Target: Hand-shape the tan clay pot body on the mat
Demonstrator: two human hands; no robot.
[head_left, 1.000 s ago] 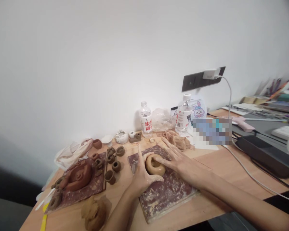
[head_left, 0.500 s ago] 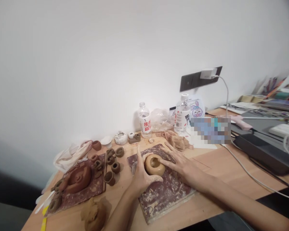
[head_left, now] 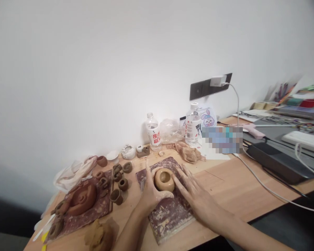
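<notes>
A small round clay pot (head_left: 164, 185), wet and yellowish with a hollow in its top, stands on a clay-smeared dark red board (head_left: 170, 221). My left hand (head_left: 152, 191) curves round its left side, thumb across the front and some fingers behind, index finger pointing up and away. On the opposite side, my right hand (head_left: 195, 191) lies with fingers stretched out, the thumb side at the pot's right wall. Several little dark clay pots, one a small clay cup (head_left: 116, 197), stand left of the board. A lump of ochre clay (head_left: 98, 235) sits near the front.
Another board (head_left: 99, 209) at left carries a reddish clay piece (head_left: 82, 197). Behind stand two plastic bottles (head_left: 154, 134), a crumpled brown cloth (head_left: 189, 153) and a white pot (head_left: 128, 152). To the right are a black box (head_left: 274, 164), a white cable (head_left: 261, 186) and a pink glue gun (head_left: 253, 131).
My right hand's fingers have come out of the pot's hollow to its right outer side. My left hand keeps its curve round the pot. The view has shifted slightly right.
</notes>
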